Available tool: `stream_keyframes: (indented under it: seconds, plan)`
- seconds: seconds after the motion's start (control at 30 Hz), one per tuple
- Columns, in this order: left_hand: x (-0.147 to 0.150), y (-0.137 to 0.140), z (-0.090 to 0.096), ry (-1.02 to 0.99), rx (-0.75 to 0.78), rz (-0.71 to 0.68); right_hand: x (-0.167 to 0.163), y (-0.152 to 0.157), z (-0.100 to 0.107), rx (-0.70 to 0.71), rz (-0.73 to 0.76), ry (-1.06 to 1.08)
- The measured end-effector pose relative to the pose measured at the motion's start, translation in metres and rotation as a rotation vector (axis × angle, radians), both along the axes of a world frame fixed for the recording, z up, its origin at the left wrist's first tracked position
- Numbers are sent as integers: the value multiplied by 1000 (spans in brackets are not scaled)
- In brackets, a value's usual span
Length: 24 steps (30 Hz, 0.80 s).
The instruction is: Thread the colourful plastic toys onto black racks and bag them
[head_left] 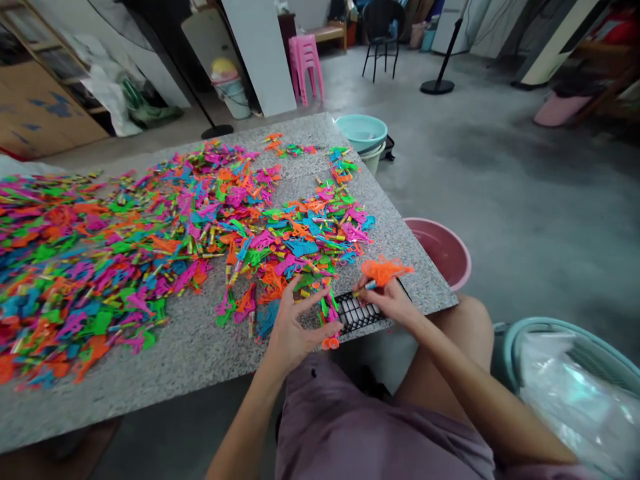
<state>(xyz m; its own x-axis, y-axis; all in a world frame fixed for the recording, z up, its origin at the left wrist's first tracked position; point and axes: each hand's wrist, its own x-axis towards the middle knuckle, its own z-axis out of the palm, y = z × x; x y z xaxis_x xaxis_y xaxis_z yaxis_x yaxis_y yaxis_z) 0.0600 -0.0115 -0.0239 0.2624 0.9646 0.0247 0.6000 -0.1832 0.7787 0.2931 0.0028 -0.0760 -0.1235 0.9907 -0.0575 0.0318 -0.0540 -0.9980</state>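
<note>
My left hand (293, 333) is at the table's front edge with thumb and fingers spread apart. Between them stand pink and green plastic toys (330, 307) with orange round ends, at the left end of a black lattice tray (357, 312); whether the thumb touches them I cannot tell. Over the tray's right part, my right hand (393, 303) is closed round a bunch of orange plastic toys (385, 269). A small blue-and-gold tube (369, 285) shows at its fingertips. To the left lies a heap of mixed toys (300, 233), some apparently gun-shaped.
The speckled stone table (200, 360) carries a wide spread of bright toys (100, 267). Beyond its right edge are a pink basin (453, 250) and a light-blue basin (361, 127). A teal basket (510, 353) with clear plastic bags (575, 387) stands at my right.
</note>
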Motion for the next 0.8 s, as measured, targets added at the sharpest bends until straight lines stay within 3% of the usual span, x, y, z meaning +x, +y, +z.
stream_keyframes:
  seconds: [0.1,0.3,0.4,0.63,0.8]
  plan:
    - [1,1,0,12,4,-5,-8,-29,-13,-64,22,35]
    - [3,0,2,16,-25,23,-13,-53,-35,33,-53,-340]
    - [5,-1,2,26,-34,24,-27,-63,-37,48,-52,-411]
    - [4,-1,-1,9,12,15,-44,-52,-12,33,143,-913]
    - [10,-1,-9,-95,91,84,-53,-40,12,25,237,-972]
